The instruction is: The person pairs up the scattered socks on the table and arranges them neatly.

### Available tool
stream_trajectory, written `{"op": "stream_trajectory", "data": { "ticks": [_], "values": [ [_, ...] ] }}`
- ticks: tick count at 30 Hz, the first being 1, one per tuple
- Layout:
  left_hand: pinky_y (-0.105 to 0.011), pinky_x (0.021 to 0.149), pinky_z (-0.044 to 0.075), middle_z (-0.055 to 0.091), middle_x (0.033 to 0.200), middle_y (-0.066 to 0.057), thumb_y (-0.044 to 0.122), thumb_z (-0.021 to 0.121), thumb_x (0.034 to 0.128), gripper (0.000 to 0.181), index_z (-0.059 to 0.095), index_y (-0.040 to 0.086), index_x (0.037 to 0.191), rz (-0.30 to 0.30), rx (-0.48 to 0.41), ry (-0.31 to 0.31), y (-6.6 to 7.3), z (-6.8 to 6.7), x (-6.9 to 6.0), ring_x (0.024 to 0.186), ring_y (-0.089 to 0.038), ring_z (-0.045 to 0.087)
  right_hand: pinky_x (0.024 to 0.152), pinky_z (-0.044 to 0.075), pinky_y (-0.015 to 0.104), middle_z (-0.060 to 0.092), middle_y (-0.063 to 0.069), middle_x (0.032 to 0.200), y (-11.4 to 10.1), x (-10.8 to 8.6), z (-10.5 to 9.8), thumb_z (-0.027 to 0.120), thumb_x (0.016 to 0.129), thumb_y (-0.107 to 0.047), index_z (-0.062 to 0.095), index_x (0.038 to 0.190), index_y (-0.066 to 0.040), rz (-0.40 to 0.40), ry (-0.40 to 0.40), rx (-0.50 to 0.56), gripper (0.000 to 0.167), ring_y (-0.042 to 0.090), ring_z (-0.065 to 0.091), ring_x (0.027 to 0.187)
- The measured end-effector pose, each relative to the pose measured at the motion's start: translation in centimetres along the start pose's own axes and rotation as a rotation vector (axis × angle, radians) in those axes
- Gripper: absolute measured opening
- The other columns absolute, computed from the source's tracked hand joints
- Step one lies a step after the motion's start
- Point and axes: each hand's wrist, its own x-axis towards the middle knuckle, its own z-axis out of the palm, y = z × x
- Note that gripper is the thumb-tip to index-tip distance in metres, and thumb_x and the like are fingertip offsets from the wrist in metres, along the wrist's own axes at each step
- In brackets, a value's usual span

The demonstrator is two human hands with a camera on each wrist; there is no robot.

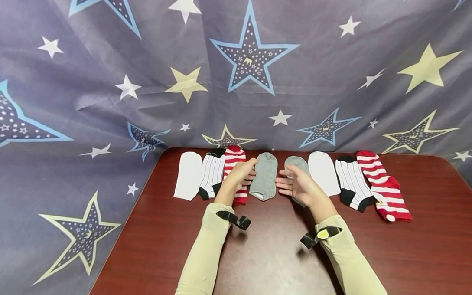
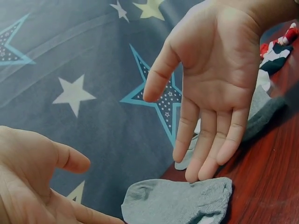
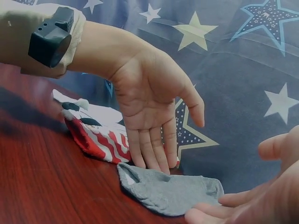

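A grey ankle sock lies flat on the table between my two hands. My left hand is at its left edge, palm facing inward, fingers extended over part of a red-and-white striped sock. On the other side, my right hand has straight, spread fingers near the sock's right edge. That hand partly covers a second grey sock. In the right wrist view, the fingertips of both hands are close to the grey sock; whether they touch it I cannot tell. Neither hand grips anything.
Left in the row lie a white sock and a black-and-white striped sock. Farther right are another white sock, a black-and-white striped sock and a red-striped sock. A star-patterned cloth hangs behind the brown table.
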Motion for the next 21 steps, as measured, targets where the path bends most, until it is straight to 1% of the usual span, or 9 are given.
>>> {"op": "stream_trajectory", "data": {
  "ticks": [2, 6, 11, 15, 19, 21],
  "values": [
    [-0.045, 0.108, 0.051, 0.059, 0.141, -0.025, 0.039, 0.052, 0.0978, 0.063, 0.049, -0.006, 0.142, -0.001, -0.015, -0.001, -0.1, 0.0, 0.1, 0.13, -0.035, 0.059, 0.111, 0.042, 0.038, 0.018, 0.033, 0.163, 0.1, 0.1, 0.0, 0.026, 0.109, -0.043, 0.011, 0.16, 0.004, 0.0, 0.013, 0.016, 0.071, 0.042, 0.028, 0.149],
    [-0.043, 0.107, 0.052, 0.06, 0.139, -0.023, 0.036, 0.053, 0.0963, 0.06, 0.052, -0.006, 0.139, -0.009, -0.046, -0.002, -0.3, 0.2, 0.5, 0.127, -0.032, 0.061, 0.117, 0.039, 0.04, 0.016, 0.032, 0.164, 0.1, 0.3, 0.0, 0.028, 0.109, -0.041, 0.01, 0.161, 0.002, 0.0, 0.026, 0.059, 0.07, 0.042, 0.028, 0.15],
    [-0.045, 0.108, 0.051, 0.06, 0.14, -0.021, 0.036, 0.052, 0.0972, 0.057, 0.056, -0.005, 0.136, -0.006, -0.022, -0.034, -0.3, 0.6, 0.8, 0.128, -0.032, 0.059, 0.123, 0.031, 0.043, 0.015, 0.031, 0.165, 0.1, 0.2, 0.0, 0.027, 0.109, -0.04, 0.009, 0.161, 0.001, -0.006, 0.029, 0.089, 0.07, 0.04, 0.025, 0.151],
    [-0.046, 0.111, 0.048, 0.059, 0.143, -0.022, 0.037, 0.051, 0.098, 0.058, 0.056, -0.005, 0.138, -0.006, -0.012, -0.055, -0.4, 0.7, 1.0, 0.131, -0.033, 0.057, 0.125, 0.029, 0.043, 0.014, 0.03, 0.165, 0.2, 0.2, 0.1, 0.028, 0.109, -0.04, 0.01, 0.162, -0.001, -0.014, 0.033, 0.119, 0.068, 0.039, 0.023, 0.151],
    [-0.047, 0.113, 0.046, 0.057, 0.145, -0.022, 0.038, 0.051, 0.0993, 0.059, 0.054, -0.005, 0.14, -0.031, -0.023, -0.067, -0.6, 0.6, 1.2, 0.133, -0.033, 0.055, 0.126, 0.027, 0.043, 0.015, 0.029, 0.164, 0.4, 0.5, 0.3, 0.031, 0.109, -0.039, 0.015, 0.16, -0.003, -0.016, 0.041, 0.162, 0.064, 0.039, 0.024, 0.152],
    [-0.047, 0.113, 0.046, 0.056, 0.145, -0.022, 0.037, 0.051, 0.0997, 0.059, 0.053, -0.005, 0.141, -0.046, -0.025, -0.073, -0.8, 0.6, 1.2, 0.134, -0.033, 0.055, 0.126, 0.027, 0.043, 0.017, 0.03, 0.164, 0.6, 0.7, 0.5, 0.032, 0.109, -0.038, 0.017, 0.159, -0.004, -0.015, 0.041, 0.16, 0.062, 0.039, 0.026, 0.151]
  ]
}}
